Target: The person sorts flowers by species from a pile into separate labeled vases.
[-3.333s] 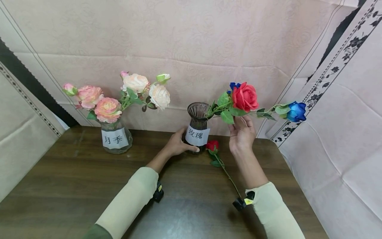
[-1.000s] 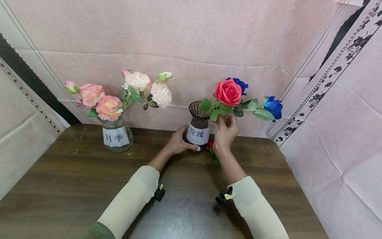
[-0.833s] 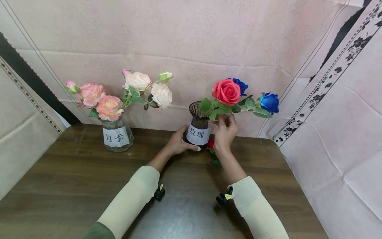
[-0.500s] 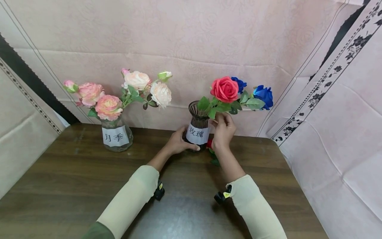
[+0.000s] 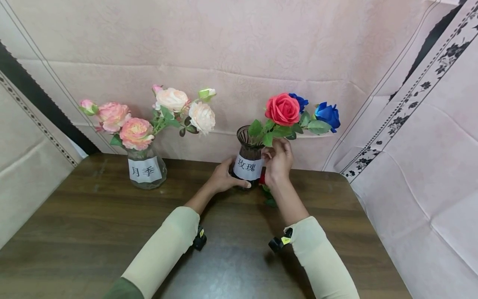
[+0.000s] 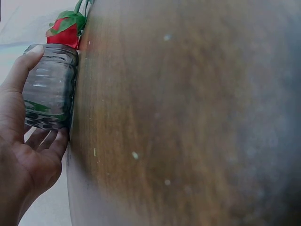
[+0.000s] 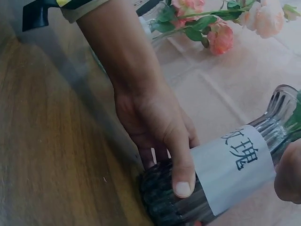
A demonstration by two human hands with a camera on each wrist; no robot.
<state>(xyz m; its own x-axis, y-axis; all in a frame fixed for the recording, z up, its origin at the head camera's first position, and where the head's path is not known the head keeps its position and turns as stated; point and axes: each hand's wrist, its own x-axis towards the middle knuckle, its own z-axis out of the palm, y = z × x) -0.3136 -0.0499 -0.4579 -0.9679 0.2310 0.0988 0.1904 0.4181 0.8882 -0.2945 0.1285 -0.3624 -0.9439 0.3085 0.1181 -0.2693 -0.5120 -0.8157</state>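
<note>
My left hand grips the lower part of a dark glass vase with a white label, thumb in front and fingers behind. A red rose and two blue roses, one far out to the right, lean from its mouth. Just right of the vase's neck, under the leaves, is my right hand with bent fingers; I cannot tell whether they pinch a stem. In the right wrist view its fingertip is right at the label's edge. Another red rose lies by the vase's base, its stem hidden behind my right arm.
A clear glass vase with a label holds pink and cream blooms to the left. Pale patterned cloth hangs close behind the wooden table and down both sides.
My right hand has moved left, from under the red bloom to the vase's neck. The outer blue rose has swung left and up. My left hand has stayed on the vase.
</note>
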